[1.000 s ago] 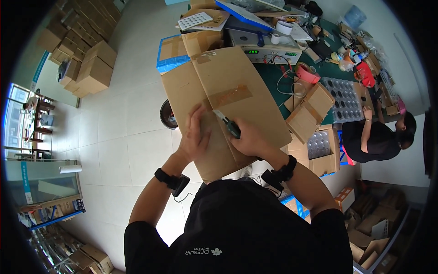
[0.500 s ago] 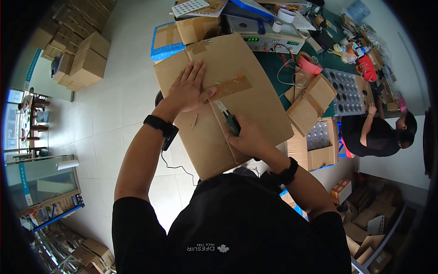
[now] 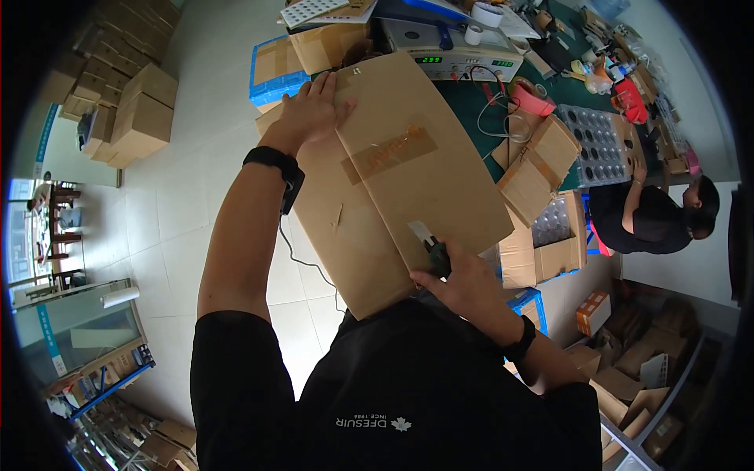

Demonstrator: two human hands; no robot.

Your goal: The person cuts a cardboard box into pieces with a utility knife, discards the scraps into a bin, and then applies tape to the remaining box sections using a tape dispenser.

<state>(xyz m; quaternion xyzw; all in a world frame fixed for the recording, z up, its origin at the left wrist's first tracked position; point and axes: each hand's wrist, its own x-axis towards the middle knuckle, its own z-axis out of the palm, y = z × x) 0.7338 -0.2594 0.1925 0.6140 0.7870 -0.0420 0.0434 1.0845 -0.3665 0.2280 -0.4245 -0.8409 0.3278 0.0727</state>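
A large brown cardboard box (image 3: 440, 180) with a strip of tape across its seam fills the middle of the view. My left hand (image 3: 310, 114) lies flat on its far left corner, fingers spread, a black watch on the wrist. My right hand (image 3: 463, 279) is at the near edge of the box, closed around a dark-handled box cutter (image 3: 430, 245) whose blade rests on the cardboard close to the seam.
A green workbench (image 3: 479, 102) behind the box carries a metering instrument, tape rolls and cables. Open cartons with trays (image 3: 550, 228) stand on the right, beside a seated person in black (image 3: 644, 220). Stacked cartons (image 3: 133, 118) sit at the left on a tiled floor.
My left hand has slid from the middle of the box up to its far corner. My right hand has drawn the cutter back along the seam to the near edge.
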